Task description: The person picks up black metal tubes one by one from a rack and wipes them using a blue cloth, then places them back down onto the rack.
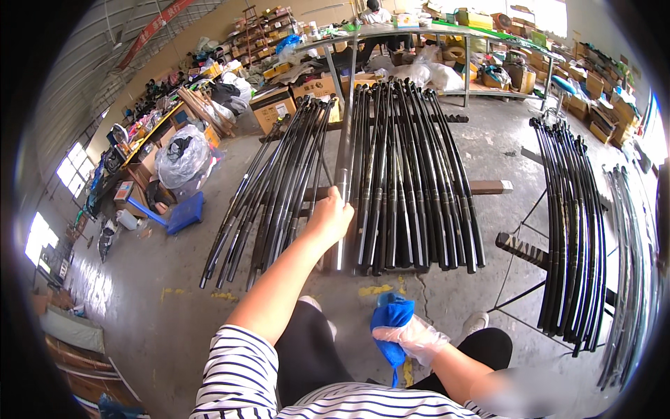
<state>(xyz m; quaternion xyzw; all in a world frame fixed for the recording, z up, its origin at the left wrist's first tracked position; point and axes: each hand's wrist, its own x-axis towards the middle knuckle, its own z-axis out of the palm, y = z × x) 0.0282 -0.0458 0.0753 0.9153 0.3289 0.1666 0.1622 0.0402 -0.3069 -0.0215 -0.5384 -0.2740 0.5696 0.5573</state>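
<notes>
My left hand (331, 215) is closed around a long, glossy greyish pole (345, 150), gripping it near its lower end. The pole stretches away from me over the rack, along the left side of a row of black poles (398, 188). Lower down and to the right, in front of my legs, my right hand (421, 337) wears a clear plastic glove. It is closed on a bunched blue cloth (393, 315), one corner of which hangs down. The cloth is apart from the poles.
More black poles (276, 188) lie fanned out on the left. To the right are another stack of dark poles (569, 230) on a stand and wrapped poles (624, 272). A blue stool (185, 213) is at left. Beyond stands a cluttered workbench (447, 29) with a person (377, 15) behind it.
</notes>
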